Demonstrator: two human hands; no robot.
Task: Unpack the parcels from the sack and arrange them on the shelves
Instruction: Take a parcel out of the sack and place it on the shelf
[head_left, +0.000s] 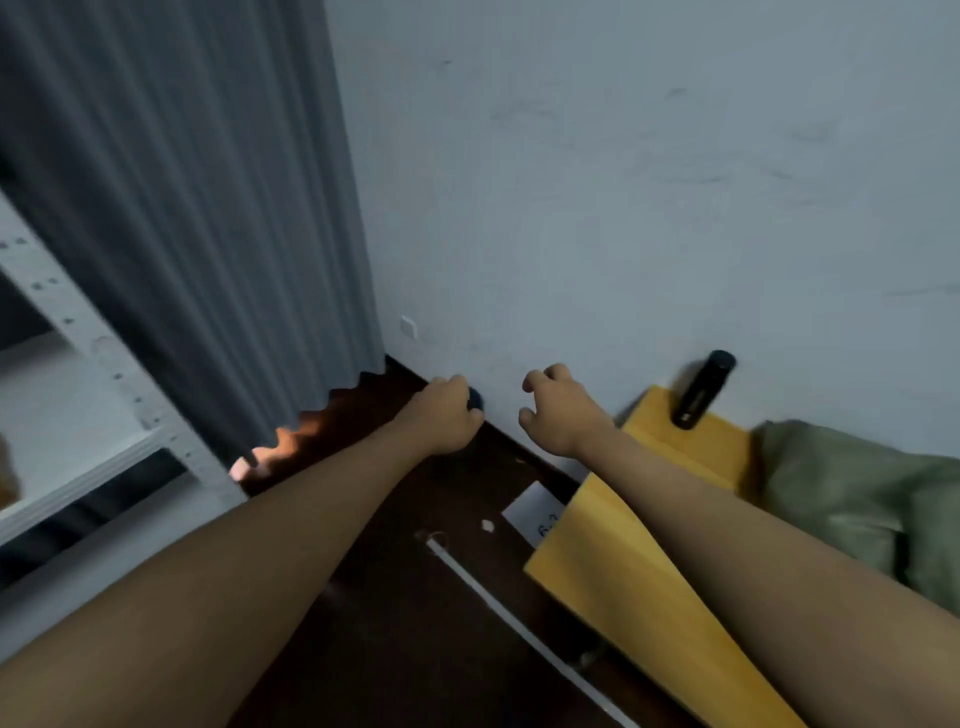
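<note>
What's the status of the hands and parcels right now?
Left hand grips small dark object. Right hand curled, empty. Yellow parcels on floor beside green sack.

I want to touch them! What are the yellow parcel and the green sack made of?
The yellow parcel looks like smooth matte paper or thin card: flat faces, straight edges, no shine. The green sack looks like soft cloth or woven plastic, since it slumps in dull wrinkles; blur leaves that open.

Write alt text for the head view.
Two bare forearms reach toward a white wall; the left hand grips a small dark object, the right hand hangs loosely curled. Yellow parcels and a green sack lie right, white shelves left.
</note>
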